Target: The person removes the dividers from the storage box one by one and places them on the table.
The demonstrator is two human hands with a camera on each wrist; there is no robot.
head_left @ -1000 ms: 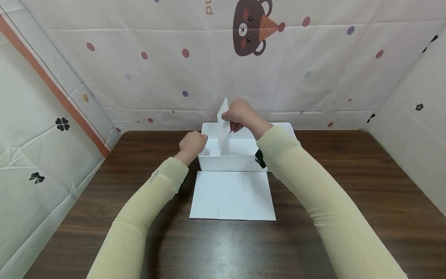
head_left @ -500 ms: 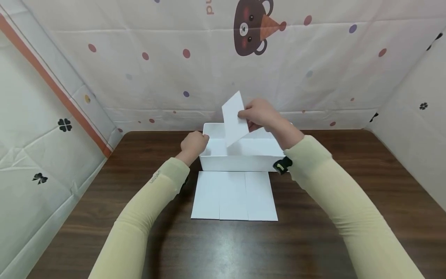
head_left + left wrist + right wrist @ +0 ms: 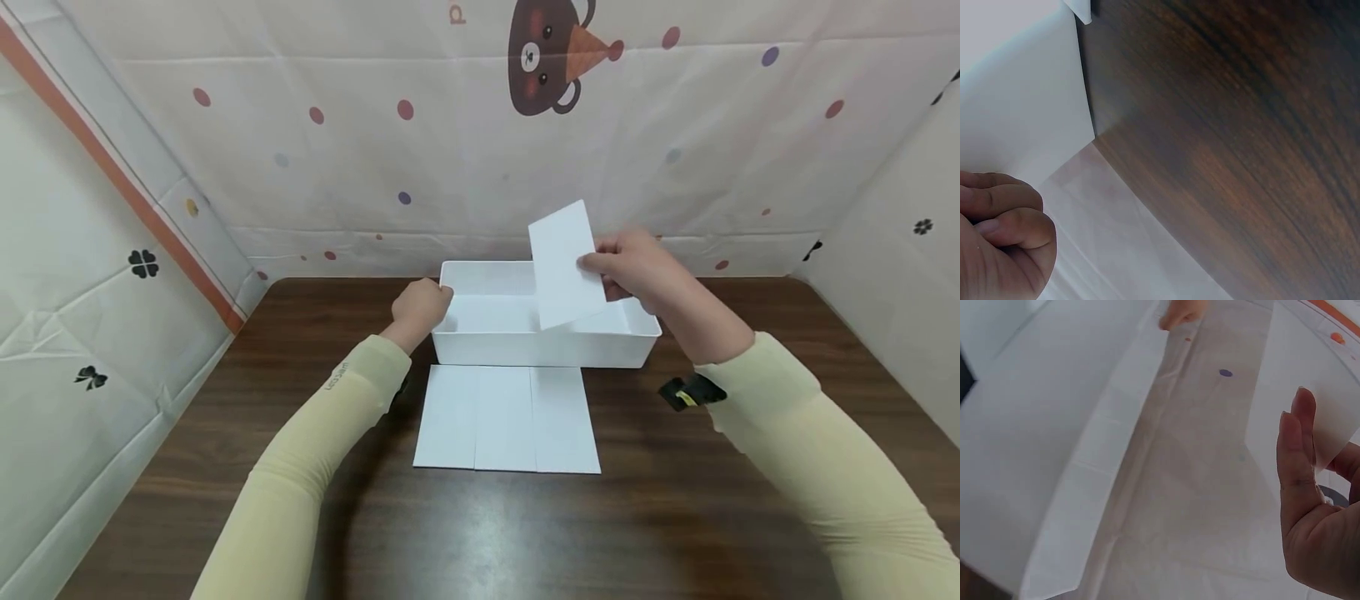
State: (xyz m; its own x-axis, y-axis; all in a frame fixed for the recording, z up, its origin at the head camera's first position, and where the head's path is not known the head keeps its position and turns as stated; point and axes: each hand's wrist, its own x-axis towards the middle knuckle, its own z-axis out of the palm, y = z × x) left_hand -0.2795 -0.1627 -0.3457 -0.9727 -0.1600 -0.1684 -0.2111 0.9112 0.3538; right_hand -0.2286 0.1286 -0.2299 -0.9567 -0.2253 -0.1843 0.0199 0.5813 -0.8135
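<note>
A shallow white rectangular box [image 3: 525, 347] stands near the table's back edge. My left hand [image 3: 422, 310] grips the rim at its left end; in the left wrist view that hand's fingers [image 3: 1019, 228] are curled at the box wall. Above the box, my right hand [image 3: 637, 265] pinches a thin white rectangular card [image 3: 562, 267] between thumb and fingers. The card is held upright, slightly tilted, and overlaps the box's front wall in the head view. In front of the box, several white panels [image 3: 504, 418] lie side by side, flat on the table.
The dark wooden table [image 3: 480, 533] extends on both sides and in front. Behind it hangs a pale sheet [image 3: 360, 167] with dots and a bear print. Another sheet [image 3: 97, 317] covers the left side. A dark strap [image 3: 690, 392] sits at the right wrist.
My right hand has carried the white card to the right and turned its face more toward the head camera. My left hand has kept its grip on the box's left rim.
</note>
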